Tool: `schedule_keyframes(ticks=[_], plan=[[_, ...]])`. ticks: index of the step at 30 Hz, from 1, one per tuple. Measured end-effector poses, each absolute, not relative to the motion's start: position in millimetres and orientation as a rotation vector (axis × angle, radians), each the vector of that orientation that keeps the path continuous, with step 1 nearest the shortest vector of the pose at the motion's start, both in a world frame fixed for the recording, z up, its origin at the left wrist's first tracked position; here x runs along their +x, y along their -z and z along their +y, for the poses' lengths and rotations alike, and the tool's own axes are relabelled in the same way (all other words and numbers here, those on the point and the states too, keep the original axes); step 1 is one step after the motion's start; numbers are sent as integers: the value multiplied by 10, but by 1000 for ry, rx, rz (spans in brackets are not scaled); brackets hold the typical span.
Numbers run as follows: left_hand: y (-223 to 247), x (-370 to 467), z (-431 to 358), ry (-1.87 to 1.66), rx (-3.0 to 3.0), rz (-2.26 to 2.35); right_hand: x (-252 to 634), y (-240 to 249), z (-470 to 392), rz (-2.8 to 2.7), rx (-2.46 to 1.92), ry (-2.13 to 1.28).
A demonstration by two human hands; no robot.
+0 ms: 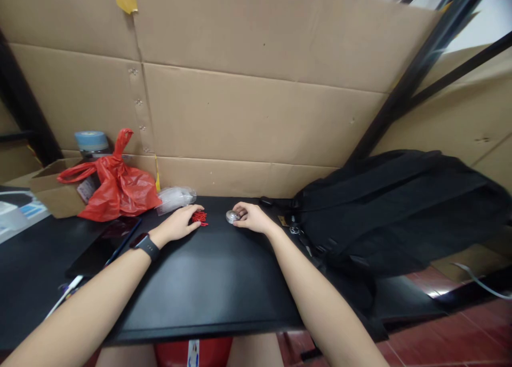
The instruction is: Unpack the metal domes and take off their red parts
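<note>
My left hand (181, 224) rests on the black tabletop, its thumb and fingers apart and curved along the near side of a small tangle of red cord (199, 216). The fingertips seem to touch the cord, which lies on the table. On the right, my right hand (251, 217) grips a small round, shiny, clear or silvery object (231, 216) between thumb and fingers. What that object is, I cannot make out. A short gap of bare tabletop separates it from the cord. A dark watch (145, 244) sits on my left wrist.
A crumpled clear plastic bag (176, 199) lies behind my left hand. Further left are a knotted red plastic bag (122, 188), a cardboard box (56, 191) and a dark tablet (102, 244). A black backpack (396, 212) and keys (295, 230) lie right. Cardboard (248, 116) walls the back.
</note>
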State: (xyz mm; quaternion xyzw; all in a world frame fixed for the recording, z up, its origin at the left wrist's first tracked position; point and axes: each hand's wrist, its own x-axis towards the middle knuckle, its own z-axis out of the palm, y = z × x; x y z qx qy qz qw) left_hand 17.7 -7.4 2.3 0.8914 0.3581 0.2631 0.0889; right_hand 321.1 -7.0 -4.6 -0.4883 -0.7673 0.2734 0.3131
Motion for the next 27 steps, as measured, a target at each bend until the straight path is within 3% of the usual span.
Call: schedule_keyframes(ticks=[8, 13, 17, 27], plan=[[-7, 226, -88, -761, 2614, 1011, 3064, 25, -114, -2125, -1233, -616], [22, 195, -90, -629, 2634, 1219, 3131, -48, -195, -2270, -1501, -480], [55, 176, -79, -530, 2651, 1324, 3167, -94, -248, -2346, -1747, -539], [43, 199, -87, -414, 2646, 1365, 3133, -172, -261, -2389, -1813, -592]])
